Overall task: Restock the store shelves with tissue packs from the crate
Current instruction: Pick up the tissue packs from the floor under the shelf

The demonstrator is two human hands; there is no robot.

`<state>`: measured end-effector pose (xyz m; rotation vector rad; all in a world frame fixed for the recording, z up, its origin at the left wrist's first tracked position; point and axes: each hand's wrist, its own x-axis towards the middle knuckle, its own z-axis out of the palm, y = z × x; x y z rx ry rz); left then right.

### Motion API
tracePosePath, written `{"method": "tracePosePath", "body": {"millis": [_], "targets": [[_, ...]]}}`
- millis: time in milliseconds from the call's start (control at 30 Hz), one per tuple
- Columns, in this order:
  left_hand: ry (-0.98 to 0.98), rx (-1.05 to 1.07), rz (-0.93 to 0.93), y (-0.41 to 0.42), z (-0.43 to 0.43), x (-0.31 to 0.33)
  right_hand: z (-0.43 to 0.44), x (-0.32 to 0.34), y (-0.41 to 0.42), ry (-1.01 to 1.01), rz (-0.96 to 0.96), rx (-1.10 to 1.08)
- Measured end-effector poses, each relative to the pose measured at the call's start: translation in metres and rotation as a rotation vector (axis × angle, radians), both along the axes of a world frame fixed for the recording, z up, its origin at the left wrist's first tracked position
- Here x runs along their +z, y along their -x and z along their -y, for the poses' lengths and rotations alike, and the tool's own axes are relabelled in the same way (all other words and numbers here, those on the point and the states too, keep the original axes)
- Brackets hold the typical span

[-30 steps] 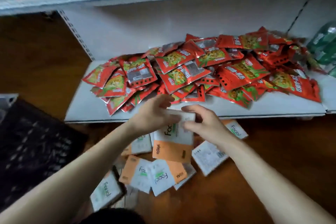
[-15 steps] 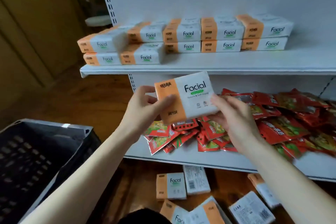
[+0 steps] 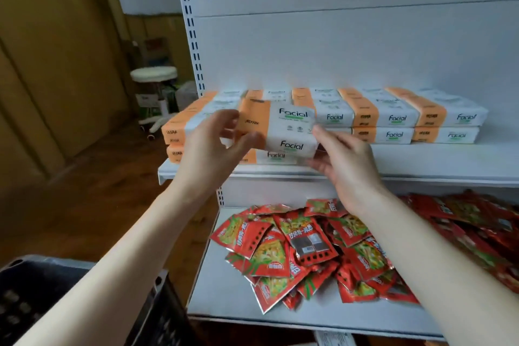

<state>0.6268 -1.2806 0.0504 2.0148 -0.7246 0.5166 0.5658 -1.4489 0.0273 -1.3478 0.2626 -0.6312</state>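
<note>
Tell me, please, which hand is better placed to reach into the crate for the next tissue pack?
Left, most likely: the crate lies lower left, under the forearm of the left hand; the right hand is at the far end of the tissue pack, above the red snack packets.

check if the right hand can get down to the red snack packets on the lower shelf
Probably yes. The right hand is up at the tissue pack, and the snack packets lie uncovered below it on the lower shelf, with nothing between.
</note>
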Motion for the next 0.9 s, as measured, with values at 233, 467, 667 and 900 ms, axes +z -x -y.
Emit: {"method": "tracePosePath", "body": {"millis": [233,467,667,900], "targets": [[-0.289,0.153,0.352,-0.041,0.000,-0.006,-0.001,-0.006,-0.021,0.478,-0.051,-0.043],[-0.498,0.275,0.529,-0.056,-0.010,-0.033,0.001,-0.023,-0.031,0.779,-0.112,-0.097],[-0.494,0.257,0.518,-0.059,-0.007,-0.033,0.000,-0.024,-0.040,0.806,-0.148,-0.123],[-0.550,0.303,0.539,-0.061,-0.004,-0.032,-0.004,-0.024,-0.042,0.738,-0.148,-0.103]]}}
